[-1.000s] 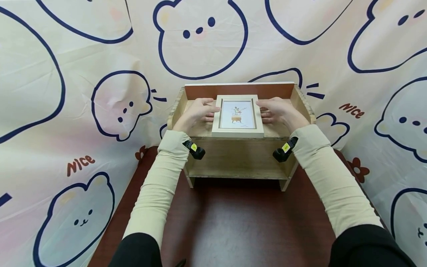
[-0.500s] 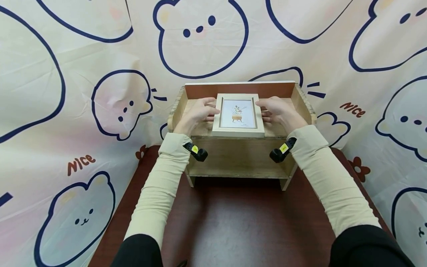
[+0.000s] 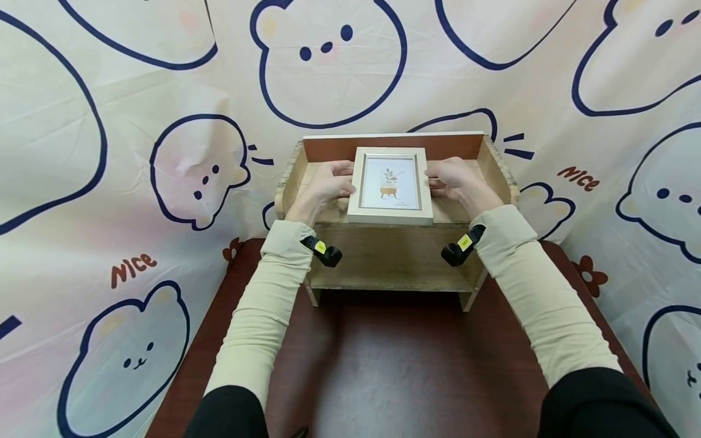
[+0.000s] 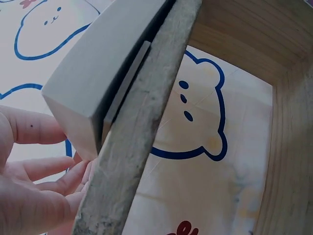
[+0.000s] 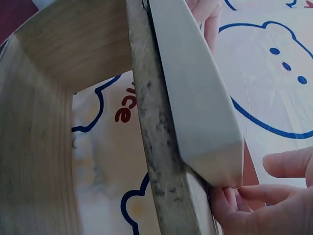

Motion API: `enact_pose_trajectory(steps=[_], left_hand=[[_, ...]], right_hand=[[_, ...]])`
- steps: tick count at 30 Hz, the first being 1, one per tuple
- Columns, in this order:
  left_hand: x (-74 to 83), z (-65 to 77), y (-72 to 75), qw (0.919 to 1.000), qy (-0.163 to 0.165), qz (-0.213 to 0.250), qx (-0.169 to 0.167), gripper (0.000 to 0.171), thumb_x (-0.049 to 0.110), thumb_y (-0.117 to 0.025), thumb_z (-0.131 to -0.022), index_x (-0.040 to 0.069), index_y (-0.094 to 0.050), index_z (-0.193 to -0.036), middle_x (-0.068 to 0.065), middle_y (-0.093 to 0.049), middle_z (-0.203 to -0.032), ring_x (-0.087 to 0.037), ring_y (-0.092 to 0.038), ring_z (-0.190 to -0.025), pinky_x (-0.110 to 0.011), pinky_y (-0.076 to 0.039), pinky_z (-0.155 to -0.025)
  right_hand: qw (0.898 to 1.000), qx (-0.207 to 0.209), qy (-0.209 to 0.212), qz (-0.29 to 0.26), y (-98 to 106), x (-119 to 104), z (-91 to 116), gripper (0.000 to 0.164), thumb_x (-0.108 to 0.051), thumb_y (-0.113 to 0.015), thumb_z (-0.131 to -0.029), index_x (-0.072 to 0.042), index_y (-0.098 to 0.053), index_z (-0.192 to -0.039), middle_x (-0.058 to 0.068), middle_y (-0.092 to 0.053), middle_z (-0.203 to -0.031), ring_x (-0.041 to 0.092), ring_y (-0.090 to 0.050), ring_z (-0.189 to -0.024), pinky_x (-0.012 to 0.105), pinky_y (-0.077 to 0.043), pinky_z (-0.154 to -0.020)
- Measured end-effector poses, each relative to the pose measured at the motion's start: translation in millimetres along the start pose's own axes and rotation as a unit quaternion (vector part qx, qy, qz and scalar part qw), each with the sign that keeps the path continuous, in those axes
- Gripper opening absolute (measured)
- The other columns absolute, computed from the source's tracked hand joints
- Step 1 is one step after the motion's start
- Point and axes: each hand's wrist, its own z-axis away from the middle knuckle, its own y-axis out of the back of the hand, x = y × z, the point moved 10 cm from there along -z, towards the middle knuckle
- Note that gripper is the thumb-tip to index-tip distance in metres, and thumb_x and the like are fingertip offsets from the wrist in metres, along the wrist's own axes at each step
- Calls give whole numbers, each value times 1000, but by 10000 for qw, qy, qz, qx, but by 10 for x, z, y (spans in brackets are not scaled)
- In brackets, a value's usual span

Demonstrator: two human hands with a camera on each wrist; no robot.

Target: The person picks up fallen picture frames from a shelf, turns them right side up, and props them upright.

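A pale wooden picture frame [image 3: 390,214] with a drawing of a potted plant leans back over the upper board [image 3: 452,210] of a small wooden shelf, close to its front edge. My left hand [image 3: 330,185] holds the frame's left side, with fingers curled in by the lower corner in the left wrist view. At the opposite side my right hand [image 3: 457,181] holds the frame, its fingertips [image 5: 230,200] right under the lower corner. A thin flat strip [image 4: 124,88] shows between the frame and the shelf's front edge. The frame's back is hidden.
Raised side panels [image 3: 499,167] and a reddish-brown back panel [image 3: 328,148] enclose the shelf top. A lower board [image 3: 391,280] runs beneath. The shelf stands on a dark red-brown table [image 3: 383,365], against a bear-print cloth [image 3: 208,97].
The frame's top edge has risen, so it tilts up more steeply than before. Both hands have stayed at its sides, and the wrists have shifted slightly. The shelf has not moved.
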Motion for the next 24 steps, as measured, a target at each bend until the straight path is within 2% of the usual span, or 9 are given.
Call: enact_pose_trajectory(steps=[3, 7, 10, 14, 16, 19, 22, 24], left_hand=[[0, 3, 12, 10000, -54, 34, 66, 67, -21, -52, -75, -3, -35, -137, -16, -43, -134, -22, -46, -117, -16, -48, -59], [-10, 11, 29, 9998, -18, 107, 188, 67, -21, -53, -74, -3, -37, -136, -15, -44, -134, -21, -47, -115, -20, -51, -66], [-29, 10, 22, 9990, 79, 384, 209, 68, -24, -51, -72, -2, -39, -135, -16, -46, -132, -22, -49, -113, -22, -52, -71], [-59, 0, 11, 9969, 218, 713, 232, 66, -26, -50, -71, -3, -43, -132, -19, -50, -125, -20, -53, -103, -19, -51, -62], [-75, -4, 11, 9958, 297, 830, 244, 64, -27, -50, -71, -4, -45, -130, -20, -52, -120, -19, -54, -96, -18, -50, -57], [-93, -13, 5, 9939, 400, 1015, 181, 62, -28, -49, -71, -5, -47, -128, -19, -53, -117, -16, -53, -89, -18, -49, -54], [-92, -25, -10, 9925, 430, 1140, 29, 63, -28, -48, -71, -4, -46, -130, -17, -52, -120, -15, -51, -92, -19, -49, -56], [-79, -31, -22, 9923, 428, 1160, -82, 64, -28, -47, -72, -3, -45, -131, -17, -50, -124, -16, -50, -96, -19, -49, -57]], right_hand=[[10000, -13, -24, 14, 7, 13, -21, 50, -2, -43, -93, 2, -27, -140, 11, -38, -130, 13, -48, -89, 19, -45, -70], [10000, -40, -71, 4, 6, 23, -42, 50, -2, -44, -93, -3, -30, -141, 11, -37, -137, 12, -45, -93, 20, -43, -74], [10000, -14, -26, 96, 17, 15, -45, 50, -1, -44, -92, -7, -32, -141, 10, -35, -141, 11, -44, -93, 19, -42, -75], [9996, 88, 82, 274, 44, 6, -39, 53, 3, -45, -90, -7, -33, -140, 10, -37, -140, 10, -46, -84, 15, -42, -63], [9994, 158, 109, 304, 57, 6, -36, 55, 6, -46, -89, -8, -34, -140, 10, -39, -139, 11, -47, -86, 14, -42, -62], [9994, 243, 86, 248, 79, 18, -41, 56, 9, -46, -88, -10, -35, -140, 9, -39, -140, 14, -48, -100, 17, -46, -73], [9994, 265, 147, 148, 83, 11, -45, 58, 11, -46, -87, -11, -35, -140, 8, -37, -141, 16, -43, -111, 23, -44, -88], [9992, 258, 255, 168, 80, -10, -44, 60, 11, -46, -86, -10, -34, -141, 9, -35, -142, 17, -41, -114, 26, -41, -93]])
